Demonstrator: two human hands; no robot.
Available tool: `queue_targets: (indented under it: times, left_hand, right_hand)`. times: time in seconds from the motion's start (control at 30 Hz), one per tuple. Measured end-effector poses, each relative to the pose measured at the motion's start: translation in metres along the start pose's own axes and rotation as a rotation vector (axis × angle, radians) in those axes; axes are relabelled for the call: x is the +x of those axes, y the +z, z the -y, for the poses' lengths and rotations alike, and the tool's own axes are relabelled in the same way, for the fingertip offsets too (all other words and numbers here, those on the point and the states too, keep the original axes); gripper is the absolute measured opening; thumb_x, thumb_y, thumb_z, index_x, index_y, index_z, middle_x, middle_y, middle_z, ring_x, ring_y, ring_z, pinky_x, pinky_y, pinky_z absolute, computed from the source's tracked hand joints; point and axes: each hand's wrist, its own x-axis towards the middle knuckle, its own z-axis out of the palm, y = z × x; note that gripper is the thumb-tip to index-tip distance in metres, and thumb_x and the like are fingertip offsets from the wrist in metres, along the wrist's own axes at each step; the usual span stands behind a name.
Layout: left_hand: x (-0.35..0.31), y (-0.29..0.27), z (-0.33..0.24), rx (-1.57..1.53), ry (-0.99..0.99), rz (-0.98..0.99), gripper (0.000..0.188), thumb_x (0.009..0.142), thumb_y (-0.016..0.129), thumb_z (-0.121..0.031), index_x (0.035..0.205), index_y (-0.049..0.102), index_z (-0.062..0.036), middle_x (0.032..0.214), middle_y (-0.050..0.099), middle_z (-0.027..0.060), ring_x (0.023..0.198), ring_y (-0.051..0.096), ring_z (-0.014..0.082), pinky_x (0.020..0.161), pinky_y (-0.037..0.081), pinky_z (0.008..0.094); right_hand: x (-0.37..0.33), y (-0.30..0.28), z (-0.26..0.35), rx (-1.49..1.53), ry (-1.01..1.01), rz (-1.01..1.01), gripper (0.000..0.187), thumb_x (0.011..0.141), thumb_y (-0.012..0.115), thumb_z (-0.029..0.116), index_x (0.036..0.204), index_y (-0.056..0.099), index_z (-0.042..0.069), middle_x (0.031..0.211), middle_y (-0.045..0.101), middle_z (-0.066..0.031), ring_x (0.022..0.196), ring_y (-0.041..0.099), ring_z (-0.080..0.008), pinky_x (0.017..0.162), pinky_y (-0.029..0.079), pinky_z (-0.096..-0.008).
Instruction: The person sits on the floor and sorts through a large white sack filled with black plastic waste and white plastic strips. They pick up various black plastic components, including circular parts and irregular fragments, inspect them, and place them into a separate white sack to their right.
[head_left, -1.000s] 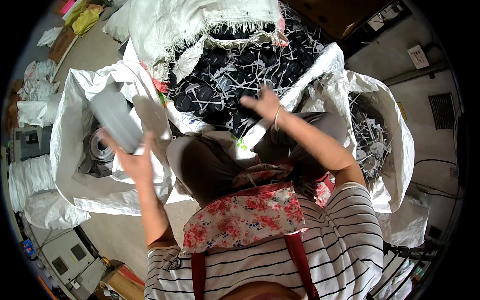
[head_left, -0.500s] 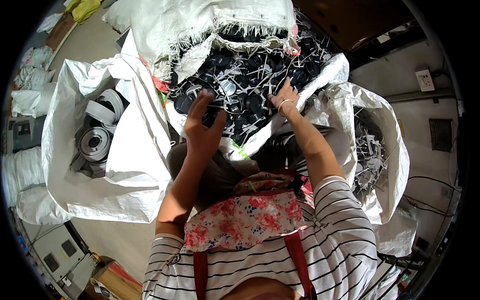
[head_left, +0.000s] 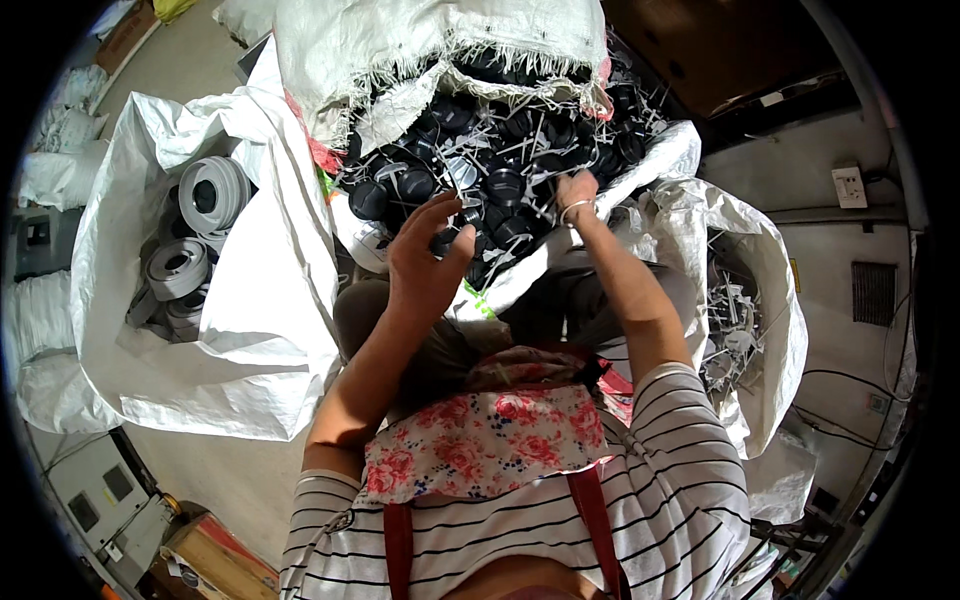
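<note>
A heap of black round plastic caps [head_left: 505, 187] mixed with thin grey plastic sprues [head_left: 535, 140] spills from a white woven sack [head_left: 440, 30] in front of me. My left hand [head_left: 428, 258] hovers over the heap's near left side, thumb and fingers apart, with nothing seen in its grasp. At the heap's right side, my right hand [head_left: 577, 190], with a bracelet at the wrist, has its fingers curled down among the pieces. Its fingertips are partly hidden, so I cannot make out what they hold. A pale grey cap [head_left: 461, 172] lies between the hands.
On the left stands an open white sack [head_left: 270, 390] with grey and white plastic rings [head_left: 212, 195]. Another open white sack [head_left: 785, 340], holding grey sprues [head_left: 735, 320], stands on the right. A wall socket [head_left: 849, 187] and cables are at far right. A cardboard box [head_left: 225, 560] sits lower left.
My right hand has gone from spread fingers to curled fingers in the heap. My left hand has shifted a little right and nearer to me. The whole view has tilted slightly.
</note>
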Motion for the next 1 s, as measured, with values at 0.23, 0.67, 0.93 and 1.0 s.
queue_targets:
  times: [0.23, 0.67, 0.93, 1.0]
  left_hand:
    - [0.000, 0.007, 0.014, -0.067, -0.066, -0.101, 0.027, 0.077, 0.066, -0.004, 0.104, 0.062, 0.0002, 0.107, 0.063, 0.0116, 0.094, 0.062, 0.0178, 0.079, 0.049, 0.0275]
    - [-0.010, 0.003, 0.038, -0.264, 0.075, -0.146, 0.026, 0.077, 0.067, -0.002, 0.101, 0.058, 0.0006, 0.094, 0.064, 0.0107, 0.085, 0.062, 0.0146, 0.073, 0.049, 0.0254]
    - [-0.010, 0.013, 0.026, -0.071, 0.181, -0.088, 0.027, 0.074, 0.070, -0.004, 0.097, 0.058, -0.0004, 0.093, 0.064, 0.0148, 0.082, 0.064, 0.0255, 0.072, 0.052, 0.0333]
    - [-0.009, 0.017, 0.021, -0.069, 0.235, -0.093, 0.027, 0.073, 0.070, -0.004, 0.097, 0.058, 0.0003, 0.093, 0.064, 0.0151, 0.082, 0.065, 0.0264, 0.072, 0.052, 0.0340]
  right_hand:
    - [0.029, -0.057, 0.049, 0.877, 0.018, 0.321, 0.014, 0.073, 0.056, 0.003, 0.064, 0.061, -0.007, 0.059, 0.060, -0.0138, 0.054, 0.059, -0.0203, 0.048, 0.044, -0.0319]
    - [-0.058, -0.346, -0.025, 0.509, -0.133, 0.134, 0.018, 0.081, 0.056, 0.012, 0.085, 0.062, -0.004, 0.071, 0.059, -0.0036, 0.061, 0.051, -0.0104, 0.057, 0.039, -0.0229]
    - [-0.078, -0.387, -0.134, -1.092, 0.298, 0.299, 0.102, 0.059, 0.077, 0.044, 0.138, 0.029, -0.001, 0.130, 0.046, -0.0233, 0.122, 0.045, -0.0330, 0.103, 0.036, -0.0356]
    - [-0.073, -0.355, -0.085, -0.782, 0.008, 0.117, 0.079, 0.069, 0.072, 0.041, 0.128, 0.042, -0.004, 0.121, 0.054, -0.0233, 0.113, 0.052, -0.0357, 0.097, 0.041, -0.0373]
